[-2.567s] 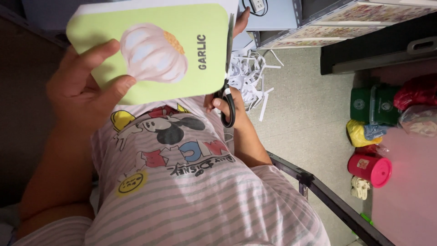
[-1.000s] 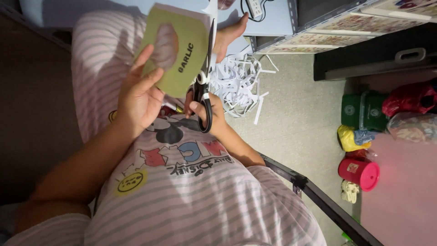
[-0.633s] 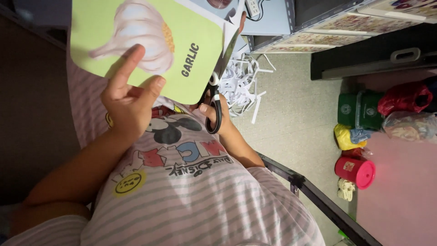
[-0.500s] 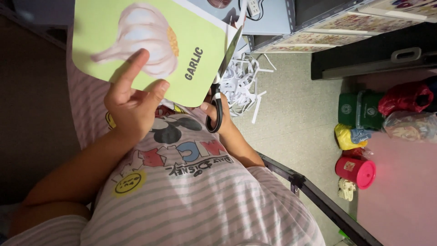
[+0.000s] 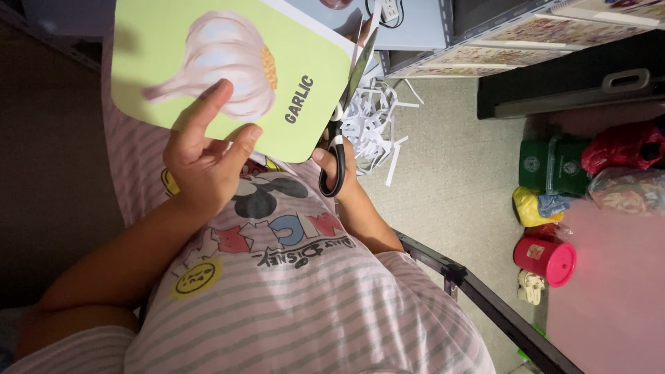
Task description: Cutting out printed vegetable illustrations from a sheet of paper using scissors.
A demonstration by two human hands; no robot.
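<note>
A person in a pink striped shirt (image 5: 291, 312) with a cartoon print holds a green picture card (image 5: 228, 69) up in front of the chest, apparently so the scissors (image 5: 346, 118) can work along its edge.

The left hand (image 5: 204, 163) sits just below the card's lower edge, forearm rising from the lower left. It is partly closed: the thumb and one finger lie flat on the printed face, over the drawing of a garlic bulb, and the other fingers appear to curl behind the card to pinch it steady and tilt its right edge toward the blades.

The right hand (image 5: 339, 170) is at the card's lower right corner, largely hidden behind it. Its fingers are closed through the black loops of the scissors, and the wrist bends upward, so the blades point up along the card's right edge. The blades look slightly parted against that edge; whether they bite into the card cannot be told.

Just beyond the card's right edge, a heap of thin white paper strips (image 5: 374, 128) lies on the floor (image 5: 450, 159). Farther right of the card stand green containers (image 5: 551, 166), a yellow toy (image 5: 530, 206), a red plastic bag (image 5: 620, 145) and a pink lidded cup (image 5: 547, 260), well apart from both hands. A dark metal bar (image 5: 485, 298) runs diagonally below them.
</note>
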